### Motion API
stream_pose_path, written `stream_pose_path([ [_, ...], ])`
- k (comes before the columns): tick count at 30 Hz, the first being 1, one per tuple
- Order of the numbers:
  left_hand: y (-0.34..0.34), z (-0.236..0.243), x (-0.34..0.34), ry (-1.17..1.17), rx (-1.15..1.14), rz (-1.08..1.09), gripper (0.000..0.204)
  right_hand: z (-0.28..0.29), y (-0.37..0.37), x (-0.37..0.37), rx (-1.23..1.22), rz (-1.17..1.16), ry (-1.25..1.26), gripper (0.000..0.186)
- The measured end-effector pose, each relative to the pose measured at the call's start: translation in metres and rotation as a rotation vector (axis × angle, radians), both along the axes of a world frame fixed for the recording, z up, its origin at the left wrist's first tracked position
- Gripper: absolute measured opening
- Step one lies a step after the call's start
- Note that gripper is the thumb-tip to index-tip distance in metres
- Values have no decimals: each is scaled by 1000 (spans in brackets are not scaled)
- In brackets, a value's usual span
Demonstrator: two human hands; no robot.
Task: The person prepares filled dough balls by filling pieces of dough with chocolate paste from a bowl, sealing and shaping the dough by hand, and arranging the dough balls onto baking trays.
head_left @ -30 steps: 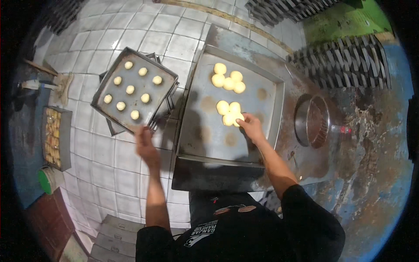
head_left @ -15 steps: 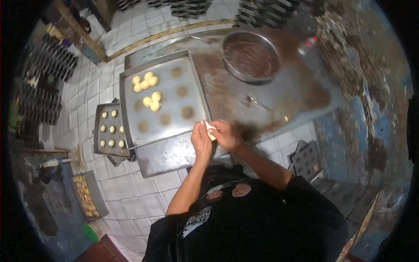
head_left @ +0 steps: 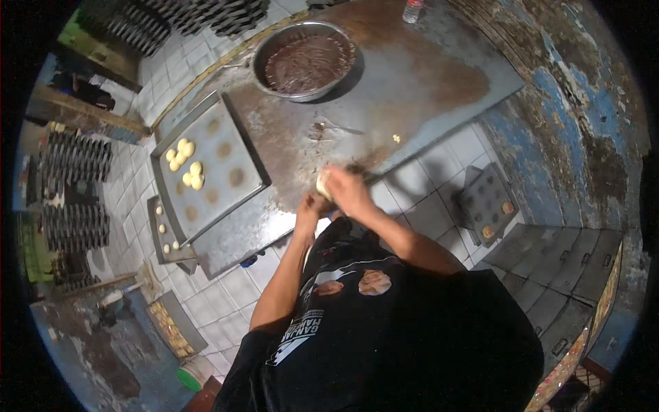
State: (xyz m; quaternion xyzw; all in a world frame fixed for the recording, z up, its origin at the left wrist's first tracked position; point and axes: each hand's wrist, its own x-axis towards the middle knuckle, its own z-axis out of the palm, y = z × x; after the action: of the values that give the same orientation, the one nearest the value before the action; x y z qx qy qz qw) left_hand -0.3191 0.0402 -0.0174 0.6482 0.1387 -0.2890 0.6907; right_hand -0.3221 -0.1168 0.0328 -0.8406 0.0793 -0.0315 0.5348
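Pale dough (head_left: 322, 184) sits in the curled fingers of my right hand (head_left: 345, 188), above the table's near edge. Just below and left of it is my left hand (head_left: 313, 206), its fingers curled in shadow; what they hold, if anything, is hidden. To the left lies a large metal tray (head_left: 218, 165) with two clusters of round dough balls (head_left: 180, 154) and several dark round marks. A wide metal bowl (head_left: 302, 95) of dark brown filling (head_left: 305, 63) stands farther back. Between bowl and hands, a spoon (head_left: 343, 129) rests on the table, brown at one end.
The worn metal table (head_left: 412, 75) carries a bottle (head_left: 412, 11) at its far edge and a crumb of dough (head_left: 396, 139). A smaller tray (head_left: 175, 254) of dough pieces sits low left. A round-marked tray (head_left: 487, 199) stands low right. Dark racks (head_left: 75, 226) are stacked at left.
My view has swung, so the bowl and tray sit farther left. Both hands were together on the dough; now my right hand has it a little higher and my left hand is lower.
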Motion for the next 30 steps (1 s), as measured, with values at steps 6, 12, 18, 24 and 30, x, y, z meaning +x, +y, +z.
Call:
stream_pose_path([
  [6,-46,-19,29,-7,-288,-186,29,-76,-86,37,85,7,-107,20],
  [12,-69,-3,97,-340,-123,-164,74,-118,-216,78,-317,-345,261,36],
  [18,-69,-51,120,-389,159,-259,56,-66,-106,115,-219,34,47,35],
  [24,-63,-59,115,-210,306,-19,32,-20,-63,134,-201,272,-178,22],
  [30,-43,-21,114,-202,-63,250,74,-112,-108,197,-830,356,-142,21],
])
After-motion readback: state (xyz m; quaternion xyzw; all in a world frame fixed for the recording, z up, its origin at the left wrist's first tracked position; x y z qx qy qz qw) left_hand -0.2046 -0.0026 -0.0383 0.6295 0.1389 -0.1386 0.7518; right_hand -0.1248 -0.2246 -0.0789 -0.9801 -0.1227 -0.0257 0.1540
